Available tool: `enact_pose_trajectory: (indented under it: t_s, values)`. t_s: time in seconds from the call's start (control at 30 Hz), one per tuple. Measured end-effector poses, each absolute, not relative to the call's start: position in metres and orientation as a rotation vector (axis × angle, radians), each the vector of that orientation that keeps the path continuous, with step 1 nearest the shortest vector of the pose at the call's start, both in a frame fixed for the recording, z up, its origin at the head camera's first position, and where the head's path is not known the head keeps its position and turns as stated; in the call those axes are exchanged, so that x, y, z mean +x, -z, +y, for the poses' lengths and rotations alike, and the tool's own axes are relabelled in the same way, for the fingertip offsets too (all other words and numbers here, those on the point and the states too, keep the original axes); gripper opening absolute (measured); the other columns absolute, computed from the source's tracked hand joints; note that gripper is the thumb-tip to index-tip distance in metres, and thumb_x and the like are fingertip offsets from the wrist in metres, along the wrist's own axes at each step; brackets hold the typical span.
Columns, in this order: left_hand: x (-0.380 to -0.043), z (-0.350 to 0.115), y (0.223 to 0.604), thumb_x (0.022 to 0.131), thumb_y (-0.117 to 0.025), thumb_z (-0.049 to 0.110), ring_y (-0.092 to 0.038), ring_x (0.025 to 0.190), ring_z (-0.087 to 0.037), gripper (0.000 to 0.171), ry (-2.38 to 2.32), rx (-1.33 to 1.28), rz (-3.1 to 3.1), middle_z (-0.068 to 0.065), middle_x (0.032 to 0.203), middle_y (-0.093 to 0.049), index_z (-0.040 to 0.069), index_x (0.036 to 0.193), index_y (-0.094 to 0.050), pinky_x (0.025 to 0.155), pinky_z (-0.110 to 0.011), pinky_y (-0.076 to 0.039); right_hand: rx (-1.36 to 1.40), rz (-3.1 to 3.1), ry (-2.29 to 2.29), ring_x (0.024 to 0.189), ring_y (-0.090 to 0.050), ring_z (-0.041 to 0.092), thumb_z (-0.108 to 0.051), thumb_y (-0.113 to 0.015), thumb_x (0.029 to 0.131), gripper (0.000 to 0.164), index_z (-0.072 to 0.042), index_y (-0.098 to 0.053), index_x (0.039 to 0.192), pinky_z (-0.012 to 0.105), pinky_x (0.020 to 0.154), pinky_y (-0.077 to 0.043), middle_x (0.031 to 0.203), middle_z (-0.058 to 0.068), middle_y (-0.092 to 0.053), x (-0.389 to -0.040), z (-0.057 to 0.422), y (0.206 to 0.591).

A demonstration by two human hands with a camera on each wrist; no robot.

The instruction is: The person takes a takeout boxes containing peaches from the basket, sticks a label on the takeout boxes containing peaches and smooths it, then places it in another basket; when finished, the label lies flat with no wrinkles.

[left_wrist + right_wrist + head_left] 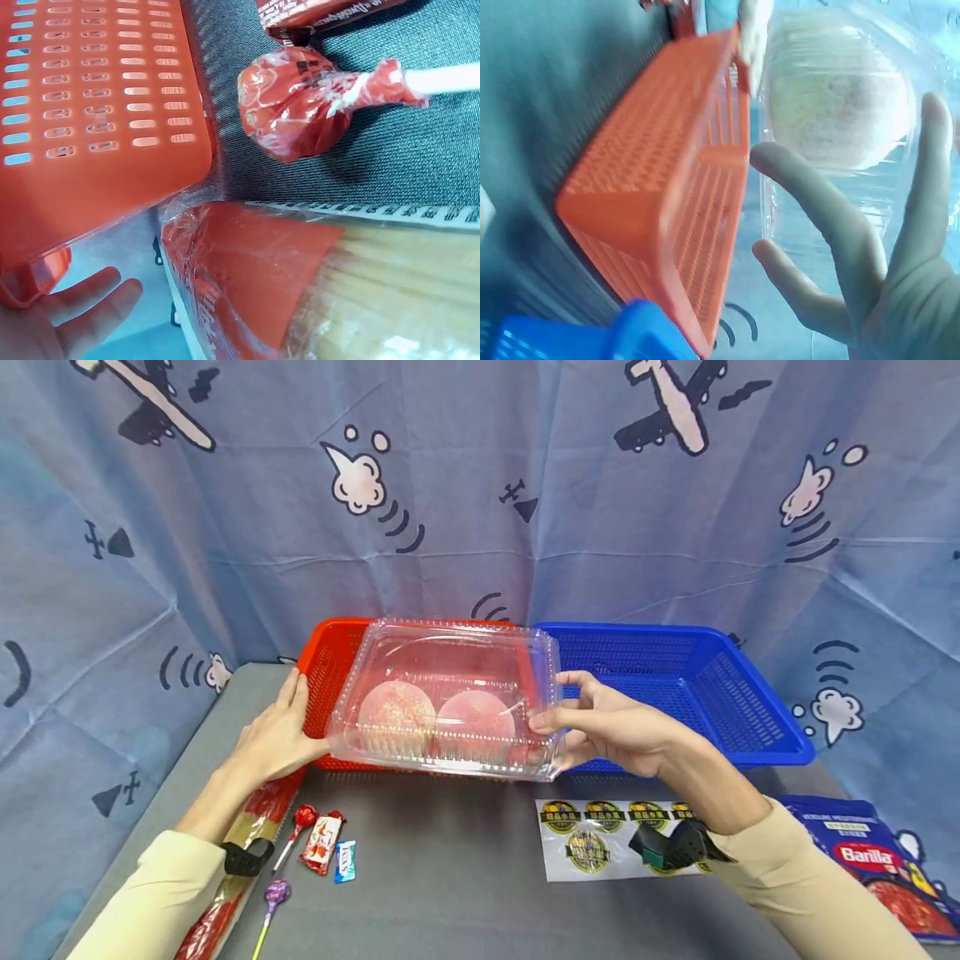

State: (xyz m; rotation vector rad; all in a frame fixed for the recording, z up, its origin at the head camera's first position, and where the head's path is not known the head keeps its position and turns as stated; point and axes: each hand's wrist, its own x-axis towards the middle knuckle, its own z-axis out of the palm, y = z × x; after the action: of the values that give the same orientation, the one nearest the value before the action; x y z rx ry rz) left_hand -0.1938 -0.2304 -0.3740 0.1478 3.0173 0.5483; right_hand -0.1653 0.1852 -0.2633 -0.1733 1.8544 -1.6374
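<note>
A clear plastic clamshell box is tilted above the red basket, with two round pink peaches inside. My right hand grips the box's right end, thumb on the near side and fingers spread around it. In the right wrist view, one peach shows through the plastic. My left hand is at the red basket's left side, its thumb pointing toward the box's left corner. Two of its fingers appear fairly straight beside the basket wall in the left wrist view; its thumb is hidden there.
A blue basket stands right of the red one. In front lie a sticker sheet, a lollipop, a purple lollipop, a red-white candy and a blue one. Long pasta packet lies left, Barilla bag right.
</note>
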Motion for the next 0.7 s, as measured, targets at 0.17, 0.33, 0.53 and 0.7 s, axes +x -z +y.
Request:
enact_pose_trajectory:
  t_s: [0.17,0.33,0.53,0.7]
  values:
    - [-0.194,-0.232,0.375,0.087,-0.06,0.071,-0.033,0.144,-0.057,0.121,-0.538,0.152,3.019,-0.021,0.172,0.005,-0.001,0.163,0.001,0.099,-0.073,-0.044,-0.187,1.834,1.635,0.093,-0.073,0.019,-0.017,-0.073,0.093,0.089,-0.013,-0.005,0.15,0.032,0.071,-0.063,0.146,0.022,-0.051,-0.14,0.192,0.277]
    - [-0.194,-0.231,0.375,0.085,-0.056,0.079,-0.038,0.142,-0.056,0.125,-0.522,0.142,3.026,-0.02,0.172,0.006,-0.002,0.162,0.001,0.095,-0.07,-0.048,-0.19,1.838,1.614,0.104,-0.07,0.025,-0.017,-0.075,0.091,0.089,-0.014,-0.007,0.149,0.038,0.069,-0.063,0.148,0.023,-0.045,-0.118,0.195,0.293]
    - [-0.194,-0.231,0.374,0.085,-0.054,0.082,-0.039,0.14,-0.056,0.126,-0.518,0.132,3.015,-0.018,0.173,0.009,0.0,0.163,0.001,0.091,-0.067,-0.049,-0.239,1.778,1.642,0.106,-0.07,0.029,-0.015,-0.074,0.092,0.083,-0.014,-0.01,0.145,0.038,0.068,-0.062,0.139,0.02,-0.05,-0.097,0.197,0.312]
    - [-0.193,-0.231,0.374,0.083,-0.054,0.084,-0.036,0.143,-0.056,0.129,-0.524,0.123,3.012,-0.017,0.173,0.01,0.001,0.163,0.003,0.094,-0.069,-0.047,-0.304,1.704,1.704,0.099,-0.074,0.026,-0.009,-0.072,0.092,0.076,-0.014,-0.013,0.141,0.036,0.065,-0.062,0.127,0.009,-0.059,-0.084,0.2,0.331]
